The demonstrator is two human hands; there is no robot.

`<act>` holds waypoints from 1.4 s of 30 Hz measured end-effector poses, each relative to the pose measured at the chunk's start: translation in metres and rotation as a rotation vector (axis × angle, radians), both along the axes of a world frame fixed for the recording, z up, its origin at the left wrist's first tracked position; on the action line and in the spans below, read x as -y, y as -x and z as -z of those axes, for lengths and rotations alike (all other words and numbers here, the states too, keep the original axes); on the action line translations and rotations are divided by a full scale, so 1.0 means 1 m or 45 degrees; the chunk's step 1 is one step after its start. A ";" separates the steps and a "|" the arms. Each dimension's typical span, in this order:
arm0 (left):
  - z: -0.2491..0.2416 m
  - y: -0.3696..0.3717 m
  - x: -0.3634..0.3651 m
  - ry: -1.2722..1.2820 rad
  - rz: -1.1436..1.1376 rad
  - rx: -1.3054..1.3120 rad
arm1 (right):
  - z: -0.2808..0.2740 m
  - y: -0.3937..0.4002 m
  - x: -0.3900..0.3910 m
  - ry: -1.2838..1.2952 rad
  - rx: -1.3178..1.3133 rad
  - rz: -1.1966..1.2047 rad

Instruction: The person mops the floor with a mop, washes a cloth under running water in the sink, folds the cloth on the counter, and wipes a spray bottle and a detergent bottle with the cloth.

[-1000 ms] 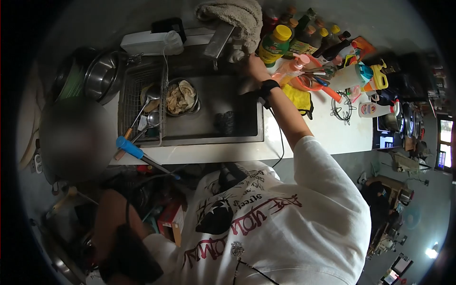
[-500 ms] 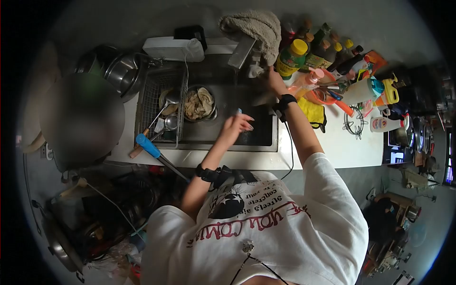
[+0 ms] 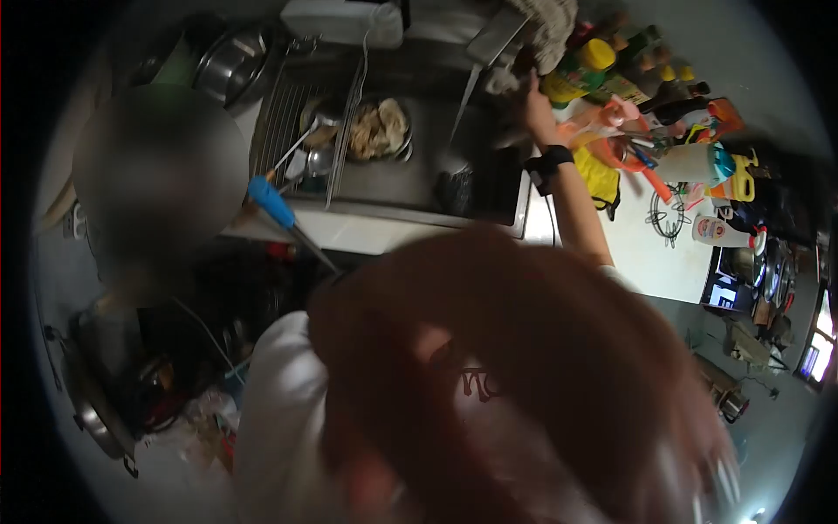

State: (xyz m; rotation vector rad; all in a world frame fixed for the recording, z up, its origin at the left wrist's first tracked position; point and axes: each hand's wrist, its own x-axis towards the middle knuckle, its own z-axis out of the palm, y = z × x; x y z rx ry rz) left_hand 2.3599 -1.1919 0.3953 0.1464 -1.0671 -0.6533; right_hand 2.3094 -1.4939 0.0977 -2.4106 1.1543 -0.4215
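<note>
My left hand [image 3: 633, 367] is raised close to the camera, a large brown blur over my shirt; its fingers are smeared. At the sink's far right corner, my right hand [image 3: 539, 115] reaches beside the faucet [image 3: 499, 37]. One finger points up near a white wrapping [image 3: 502, 81] by the faucet's base, and the other fingers are lost in shadow. A stream of water [image 3: 465, 103] runs from the spout into the sink [image 3: 432, 212], onto a dark, shiny patch I cannot make out. A metal bowl [image 3: 408, 150] in the sink holds pale, crumpled pieces [image 3: 377, 129].
A wire basket [image 3: 284, 109] with ladles stands at the sink's left. A blue-handled tool [image 3: 272, 203] juts over the front edge. Bottles [image 3: 594, 70], a yellow cloth [image 3: 601, 179] and a wire rack [image 3: 668, 214] crowd the right counter. A grey towel [image 3: 552, 31] hangs behind the faucet.
My left hand has left the space over the sink and come up close to the camera. The water stream looks thicker. The view has shifted, while my right hand stays by the faucet.
</note>
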 end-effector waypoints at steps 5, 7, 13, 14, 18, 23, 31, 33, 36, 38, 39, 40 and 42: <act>-0.030 0.034 -0.025 0.199 -0.001 -0.659 | -0.017 0.010 -0.038 -0.016 0.154 -0.078; -0.035 0.033 -0.030 0.218 -0.045 -0.750 | -0.025 0.010 -0.054 -0.012 0.208 -0.098; 0.046 -0.001 0.015 -0.684 -0.191 -0.149 | -0.008 0.019 -0.075 -0.240 0.351 -0.206; 0.099 -0.008 0.041 -0.653 -0.288 -0.113 | -0.014 0.019 -0.081 -0.344 0.340 -0.182; 0.252 -0.040 0.082 -1.875 -0.304 -0.589 | -0.035 0.009 -0.107 -0.136 0.352 -0.225; 0.329 -0.064 0.112 -1.662 0.350 -0.997 | -0.058 -0.008 -0.137 -0.202 0.354 -0.361; 0.312 -0.060 0.135 -1.388 0.323 -1.014 | -0.015 0.020 -0.121 -0.229 0.635 0.133; 0.327 -0.062 0.149 -1.628 0.263 -0.941 | 0.008 0.021 -0.117 -0.214 0.697 0.151; 0.326 -0.058 0.160 -1.816 -0.170 -0.672 | 0.019 0.019 -0.110 -0.755 0.928 0.256; 0.317 -0.050 0.154 -1.778 -0.164 -0.629 | 0.008 0.006 -0.119 -0.541 0.989 0.188; 0.314 -0.047 0.153 -1.738 -0.237 -0.453 | 0.006 -0.002 -0.119 -0.498 1.032 0.163; 0.311 -0.046 0.150 -1.698 -0.306 -0.273 | 0.003 -0.006 -0.118 -0.504 1.032 0.155; 0.320 -0.053 0.141 -1.645 -0.246 -0.165 | -0.006 -0.015 -0.116 -0.609 0.729 0.476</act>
